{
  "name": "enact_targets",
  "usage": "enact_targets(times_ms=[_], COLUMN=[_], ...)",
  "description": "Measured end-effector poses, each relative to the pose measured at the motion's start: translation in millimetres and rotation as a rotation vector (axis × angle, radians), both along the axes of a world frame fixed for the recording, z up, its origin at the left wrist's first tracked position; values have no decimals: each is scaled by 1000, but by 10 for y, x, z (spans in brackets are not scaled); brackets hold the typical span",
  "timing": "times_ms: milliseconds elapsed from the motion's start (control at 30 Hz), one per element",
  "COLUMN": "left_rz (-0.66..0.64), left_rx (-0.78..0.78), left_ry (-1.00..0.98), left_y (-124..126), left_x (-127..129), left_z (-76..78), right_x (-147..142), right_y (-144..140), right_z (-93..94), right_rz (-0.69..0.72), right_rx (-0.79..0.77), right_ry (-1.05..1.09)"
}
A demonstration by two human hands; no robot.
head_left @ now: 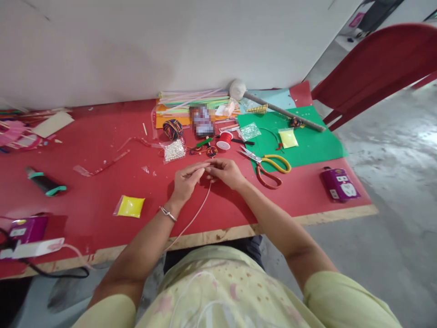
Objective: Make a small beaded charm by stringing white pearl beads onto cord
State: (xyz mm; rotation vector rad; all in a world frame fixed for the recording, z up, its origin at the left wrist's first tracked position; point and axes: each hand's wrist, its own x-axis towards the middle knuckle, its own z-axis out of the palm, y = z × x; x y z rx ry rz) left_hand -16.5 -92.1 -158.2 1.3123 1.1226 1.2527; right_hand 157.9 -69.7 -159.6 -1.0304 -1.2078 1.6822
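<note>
My left hand [186, 181] and my right hand [228, 172] meet over the red table, fingertips pinched together. Whatever lies between the fingers is too small or hidden to make out. From beneath them a thin pale pink cord [197, 212] runs down over the table's front edge; I cannot tell whether either hand grips it. Just beyond the fingers are a small round piece of multicoloured threadwork [212, 151], a spool of red thread [224, 140] and a bag of white beads [174, 151]. Scissors [261, 159] with yellow and red handles lie open to the right.
A phone [202, 120], a multicoloured yarn ball [172, 130] and a green sheet [307, 150] lie farther back. Yellow packets [131, 207], a black-and-teal tool [46, 181] and a purple power socket box [340, 184] lie around. A red chair [375, 68] stands at right.
</note>
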Motion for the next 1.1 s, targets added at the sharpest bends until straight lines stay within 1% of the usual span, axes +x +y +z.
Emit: enact_targets(times_ms=[67, 133, 200, 267, 367, 467, 500, 567, 633, 733, 800, 833, 967, 1100], left_rz=[4, 17, 42, 47, -31, -88, -82, -50, -6, 14, -8, -23, -52, -65], left_rx=[32, 117, 225, 289, 304, 285, 272, 214, 72, -217, -339, -374, -441, -446], left_ry=[56, 170, 330, 480, 628, 708, 694, 582, 372, -26, -237, -303, -400, -434], left_y=[24, 77, 158, 252, 368, 413, 415, 413, 410, 406, 398, 394, 383, 389], left_x=[11, 25, 33, 36, 54, 97, 109, 114, 85, 5, -36, -47, -44, -28], left_z=[-10, -33, -63, -93, -119, -108, -99, -83, -73, -58, -41, -30, 3, 7], right_x=[68, 153, 239, 311, 359, 331, 312, 276, 249, 218, 197, 186, 143, 125], right_y=[-10, -8, 7, 32, 60, 58, 52, 39, 26, 9, -3, -10, -34, -46], right_z=[8, 51, 98, 125, 108, 58, 46, 40, 54, 88, 100, 101, 92, 97], right_rz=[-12, -27, -80, -162, -234, -210, -204, -215, -244, -269, -289, -300, -331, -374], right_rx=[41, 133, 240, 315, 351, 371, 381, 408, 429, 428, 439, 449, 493, 579], right_ry=[-98, -245, -382, -475, -527, -531, -536, -546, -529, -442, -396, -387, -383, -404])
